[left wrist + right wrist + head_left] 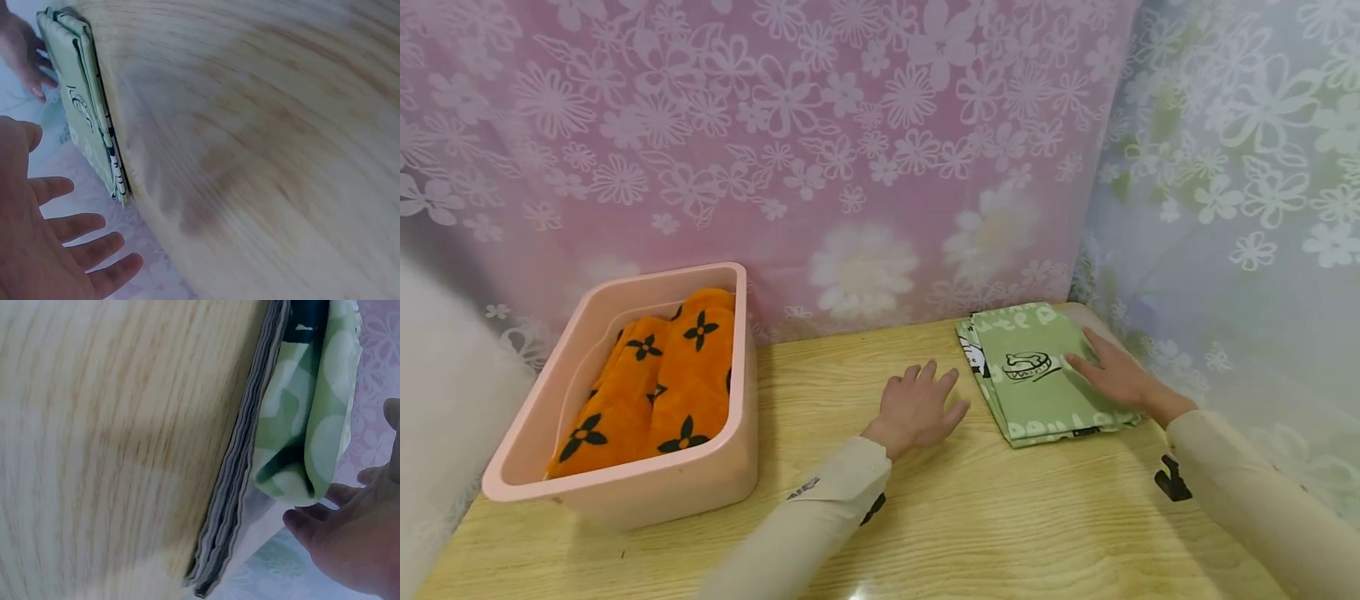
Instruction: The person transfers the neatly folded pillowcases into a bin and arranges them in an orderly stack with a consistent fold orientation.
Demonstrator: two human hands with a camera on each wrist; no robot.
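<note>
A folded green cloth (1037, 375) with white letters and black drawings lies flat at the right rear of the table. My right hand (1112, 379) is at its right side, thumb and fingers spread and overlapping that edge in the head view. In the right wrist view, the fingers of the right hand (356, 531) reach close by the cloth's rolled end. Thin grey fabric layers (234, 487) show under the green cloth there. My left hand (917, 408) hovers over the table to the left of the green cloth, palm down, fingers spread and holding nothing.
A pink plastic bin (741, 417) stands at the left of the table, with an orange cloth (651, 383) patterned in dark flowers inside. Behind the wooden table (850, 483) hangs a pink flowered curtain (850, 167); another pale flowered curtain (1247, 275) hangs at the right.
</note>
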